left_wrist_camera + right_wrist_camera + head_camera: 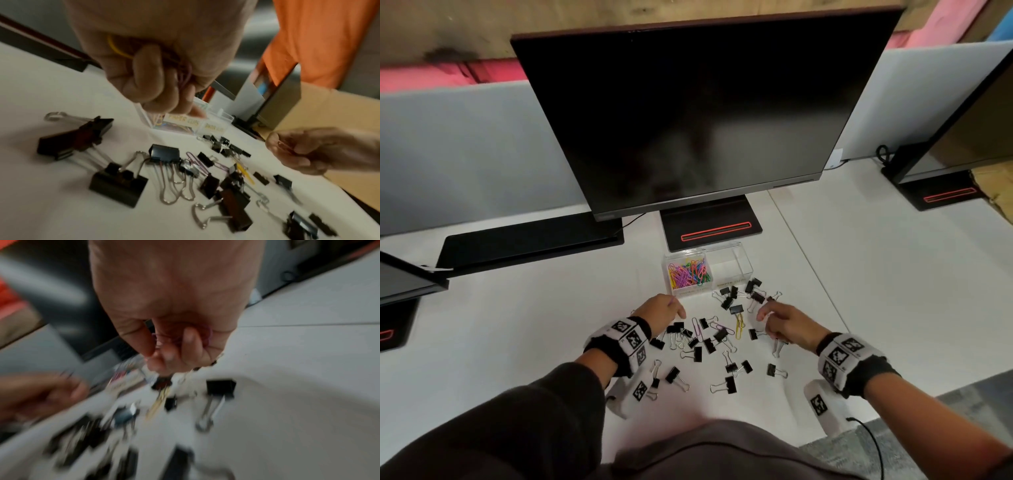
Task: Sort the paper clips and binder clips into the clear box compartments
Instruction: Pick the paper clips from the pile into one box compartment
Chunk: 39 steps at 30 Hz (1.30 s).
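A clear two-compartment box (736,270) stands in front of the monitor base; its left compartment holds several coloured paper clips (689,273), its right one looks bare. Black binder clips (736,310) and a few paper clips (697,328) lie scattered on the white table between my hands. My left hand (662,308) hovers just below the box's left corner, its fingers curled round a bunch of paper clips (180,71), yellow and pink. My right hand (780,323) is over the pile's right side, fingers curled round pink paper clips (207,335).
A large dark monitor (698,113) and its black stand base (710,229) rise right behind the box. A black keyboard-like slab (530,245) lies at the left. Other monitor stands (941,192) sit at the right. The table's near edge (859,421) is by my right forearm.
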Each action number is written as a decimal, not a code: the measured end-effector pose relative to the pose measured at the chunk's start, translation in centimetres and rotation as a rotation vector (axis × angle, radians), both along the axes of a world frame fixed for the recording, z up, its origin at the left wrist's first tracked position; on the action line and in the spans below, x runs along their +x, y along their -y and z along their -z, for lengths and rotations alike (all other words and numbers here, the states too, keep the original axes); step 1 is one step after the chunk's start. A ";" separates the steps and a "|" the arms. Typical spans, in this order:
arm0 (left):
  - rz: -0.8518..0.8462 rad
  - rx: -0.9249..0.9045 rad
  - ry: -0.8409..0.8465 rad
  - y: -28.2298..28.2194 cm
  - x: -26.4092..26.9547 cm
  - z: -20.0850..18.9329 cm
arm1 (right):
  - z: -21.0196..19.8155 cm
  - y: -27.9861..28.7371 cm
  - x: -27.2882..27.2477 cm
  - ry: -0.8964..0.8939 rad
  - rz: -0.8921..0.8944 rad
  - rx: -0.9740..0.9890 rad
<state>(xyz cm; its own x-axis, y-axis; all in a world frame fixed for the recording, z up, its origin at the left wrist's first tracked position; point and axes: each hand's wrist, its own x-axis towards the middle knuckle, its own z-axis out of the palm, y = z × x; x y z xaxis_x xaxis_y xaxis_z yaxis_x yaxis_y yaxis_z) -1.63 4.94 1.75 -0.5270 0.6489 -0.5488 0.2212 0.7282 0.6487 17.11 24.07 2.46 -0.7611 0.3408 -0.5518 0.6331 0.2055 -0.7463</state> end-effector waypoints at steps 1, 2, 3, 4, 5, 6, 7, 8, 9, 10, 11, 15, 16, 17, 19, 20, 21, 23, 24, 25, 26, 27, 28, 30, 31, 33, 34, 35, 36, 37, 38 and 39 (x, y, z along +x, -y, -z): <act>0.059 -0.047 -0.076 -0.4 0.2 -0.3 | 0.2 0.6 0.1 0.027 -0.095 0.072; 0.137 -0.095 -0.152 -0.8 0.4 -0.6 | 0.5 1.2 0.2 0.058 -0.169 0.147; 0.223 -0.134 -0.224 -1.1 0.6 -0.7 | 0.9 1.7 0.1 0.072 -0.220 0.225; 0.310 -0.163 -0.285 -1.4 0.9 -0.8 | 1.1 2.2 0.0 0.089 -0.252 0.312; 0.392 -0.189 -0.331 -1.6 1.1 -0.8 | 1.3 2.7 -0.3 0.094 -0.279 0.395; 0.467 -0.216 -0.363 -1.8 1.2 -0.9 | 1.3 3.1 -0.5 0.097 -0.309 0.475; 0.535 -0.241 -0.392 -1.9 1.1 -0.8 | 1.6 3.4 -0.7 0.097 -0.347 0.540; 0.596 -0.259 -0.425 -2.0 1.0 -0.7 | 1.6 3.6 -0.9 0.105 -0.373 0.585; 0.645 -0.273 -0.449 -2.0 0.9 -0.6 | 1.7 3.5 -1.0 0.115 -0.376 0.613; 0.673 -0.279 -0.461 -2.0 0.9 -0.5 | 1.5 3.4 -1.1 0.134 -0.352 0.623; 0.680 -0.280 -0.458 -2.1 0.8 -0.3 | 1.5 2.9 -1.1 0.151 -0.307 0.620; 0.700 -0.294 -0.435 -2.2 0.5 0.4 | 1.4 2.1 -1.1 0.202 -0.156 0.638; 0.711 -0.293 -0.435 -2.3 0.4 0.6 | 1.4 2.4 -1.4 0.223 -0.144 0.647; 0.721 -0.292 -0.436 -2.4 0.4 0.6 | 1.5 2.8 -1.7 0.262 -0.124 0.639; 0.735 -0.298 -0.437 -2.8 0.3 0.5 | 1.7 3.4 -2.6 0.337 -0.048 0.597; 0.741 -0.310 -0.435 -3.0 0.3 0.5 | 1.8 3.6 -2.9 0.358 -0.006 0.573; 0.749 -0.323 -0.434 -3.0 0.2 0.5 | 2.0 3.6 -3.3 0.367 0.018 0.558; 0.762 -0.338 -0.431 -2.9 0.1 0.5 | 2.2 3.5 -3.8 0.367 0.016 0.537; 0.762 -0.339 -0.428 -2.7 0.0 0.6 | 2.3 3.6 -4.0 0.360 0.008 0.525; 0.748 -0.336 -0.425 -2.5 0.0 0.7 | 2.4 3.7 -4.1 0.362 -0.011 0.512; 0.718 -0.329 -0.413 -2.2 0.0 0.8 | 2.6 3.7 -4.1 0.360 -0.038 0.499; 0.673 -0.311 -0.385 -1.9 -0.1 0.8 | 2.8 3.7 -4.1 0.357 -0.062 0.474; 0.614 -0.273 -0.347 -1.6 -0.2 0.8 | 2.9 3.6 -4.0 0.326 -0.065 0.433; 0.476 -0.165 -0.277 -0.8 -0.5 0.7 | 3.0 3.1 -3.7 0.185 0.025 0.245; 0.412 -0.112 -0.261 -0.3 -0.6 0.6 | 2.7 2.9 -3.4 0.094 0.113 0.118; 0.304 -0.044 -0.266 0.7 -1.1 0.4 | 2.2 2.3 -2.9 -0.080 0.314 -0.089; 0.256 -0.033 -0.277 1.2 -1.3 0.4 | 1.9 2.1 -2.8 -0.143 0.397 -0.156; 0.208 -0.032 -0.288 1.7 -1.5 0.5 | 1.7 2.0 -2.8 -0.181 0.457 -0.205; 0.165 -0.030 -0.297 2.1 -1.7 0.5 | 1.4 1.9 -2.8 -0.199 0.496 -0.244; 0.128 -0.030 -0.303 2.6 -1.8 0.6 | 1.3 1.8 -2.9 -0.202 0.521 -0.275; 0.100 -0.035 -0.313 3.0 -2.0 0.5 | 1.1 1.7 -3.1 -0.200 0.526 -0.302; 0.078 -0.048 -0.323 3.3 -2.1 0.4 | 1.2 1.7 -3.3 -0.191 0.515 -0.316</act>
<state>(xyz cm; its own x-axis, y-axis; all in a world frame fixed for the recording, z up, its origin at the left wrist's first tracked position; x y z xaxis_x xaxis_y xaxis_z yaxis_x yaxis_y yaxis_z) -3.72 1.59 1.40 -0.6288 0.6712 -0.3925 0.4658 0.7294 0.5011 13.80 22.33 1.21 -0.6376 0.5326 -0.5566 0.4417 -0.3392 -0.8305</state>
